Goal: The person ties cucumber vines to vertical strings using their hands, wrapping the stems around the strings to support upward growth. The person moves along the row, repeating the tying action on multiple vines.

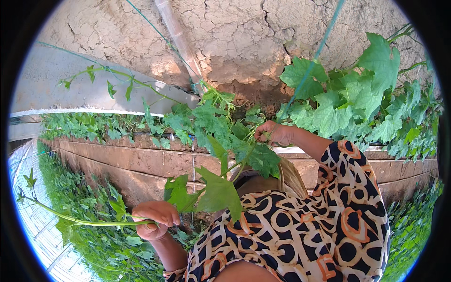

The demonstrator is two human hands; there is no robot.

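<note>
My left hand (155, 218) is at the lower left, fingers curled around a long green vine stem (95, 222). The stem's thin tip points out to the left. Broad lobed leaves (220, 192) hang from a vine between my hands, in front of my patterned shirt. My right hand (276, 133), near the middle, has its fingers pinched on thin green stems within the leafy plant; which stem they grip is partly hidden by leaves. A blue-green twine (306, 75) runs down from the top towards my right wrist.
A bamboo pole (181, 42) leans by the cracked earth wall (232, 31). A grey sheet-like surface (70, 83) lies at the left. Another vine (141, 81) hangs on twine. Leafy plants (352, 102) crowd the right. Thin lines run along the bare soil (137, 183), beside more plants.
</note>
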